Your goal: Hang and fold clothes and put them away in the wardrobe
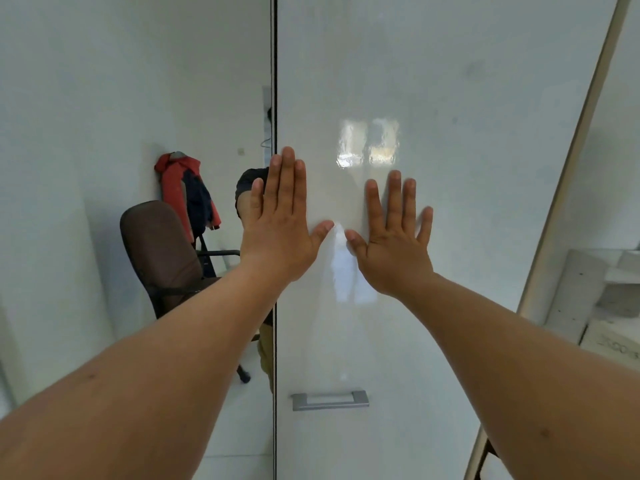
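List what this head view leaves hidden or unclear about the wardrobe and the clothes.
- Wardrobe interior: hidden in the head view behind the closed glossy white door.
- Clothes to fold: none in view; only a red jacket, reflected in the mirror panel.
- Whether the left hand and right hand touch the door: palms face away.
- Door top and bottom: cut off by the frame edges.

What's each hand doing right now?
Left hand: open, flat toward the wardrobe door, holding nothing.
Right hand: open, fingers spread, holding nothing.
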